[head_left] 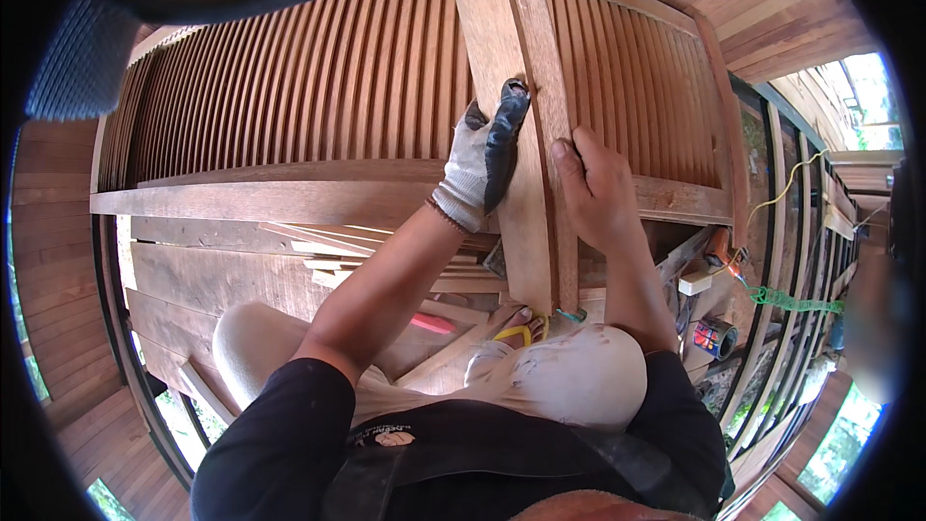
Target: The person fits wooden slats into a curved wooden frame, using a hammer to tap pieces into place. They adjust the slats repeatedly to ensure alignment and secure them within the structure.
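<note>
My left hand wears a white glove with a black coating. Its thumb lies along a pale flat board, while the fingers bend around the board's left edge. Pressed beside that board is a darker, narrower wooden strip; both lie lengthwise away from me across a slatted wooden panel. My bare right hand pinches the strip's right edge, thumb on the near side. The fingers' undersides are hidden by the wood. The near ends of board and strip reach down to my sandalled foot.
Thin wood strips and a red stick-like object lie below the panel. To the right are an orange-and-dark power tool, a tin can, a yellow cord and green netting or cord. A railing borders that side.
</note>
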Demonstrator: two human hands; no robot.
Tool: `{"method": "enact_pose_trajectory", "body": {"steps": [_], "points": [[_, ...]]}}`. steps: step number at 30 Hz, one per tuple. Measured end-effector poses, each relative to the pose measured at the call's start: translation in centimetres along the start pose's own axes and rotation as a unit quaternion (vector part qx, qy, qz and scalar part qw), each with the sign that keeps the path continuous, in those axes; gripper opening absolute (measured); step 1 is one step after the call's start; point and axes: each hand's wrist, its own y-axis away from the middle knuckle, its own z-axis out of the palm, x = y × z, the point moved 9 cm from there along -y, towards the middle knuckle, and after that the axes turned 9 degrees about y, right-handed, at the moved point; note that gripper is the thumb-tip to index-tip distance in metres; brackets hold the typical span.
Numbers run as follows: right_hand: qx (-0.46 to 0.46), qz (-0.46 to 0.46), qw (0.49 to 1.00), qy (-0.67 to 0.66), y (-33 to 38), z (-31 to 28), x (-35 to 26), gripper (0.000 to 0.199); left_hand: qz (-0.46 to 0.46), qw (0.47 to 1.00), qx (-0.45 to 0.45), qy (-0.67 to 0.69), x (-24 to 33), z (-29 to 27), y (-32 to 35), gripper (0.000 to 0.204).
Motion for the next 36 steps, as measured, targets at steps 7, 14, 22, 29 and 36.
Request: {"method": "enact_pose_trajectory", "body": {"steps": [7,14,22,29,36], "points": [[0.023,-0.028,0.999,-0.017,0.3,2.4,-0.6,0.026,0.024,1.0,0.014,0.003,1.9,-1.5,0.4,0.033],[0.034,-0.035,0.993,-0.106,0.2,3.3,-0.1,0.031,0.029,0.995,0.047,-0.087,2.4,-3.0,0.2,0.032],[0.017,-0.017,0.993,-0.113,-0.3,4.0,0.5,0.03,0.034,0.998,0.034,-0.045,2.2,-3.2,-0.2,0.027],[-0.002,-0.01,0.993,-0.119,-1.0,4.8,0.4,0.03,0.04,0.984,0.075,-0.159,2.8,-4.2,0.1,0.043],[-0.063,0.118,0.909,-0.394,-3.6,5.1,9.3,0.035,-0.046,0.992,0.119,0.001,2.9,-4.6,-1.7,0.051]]}}
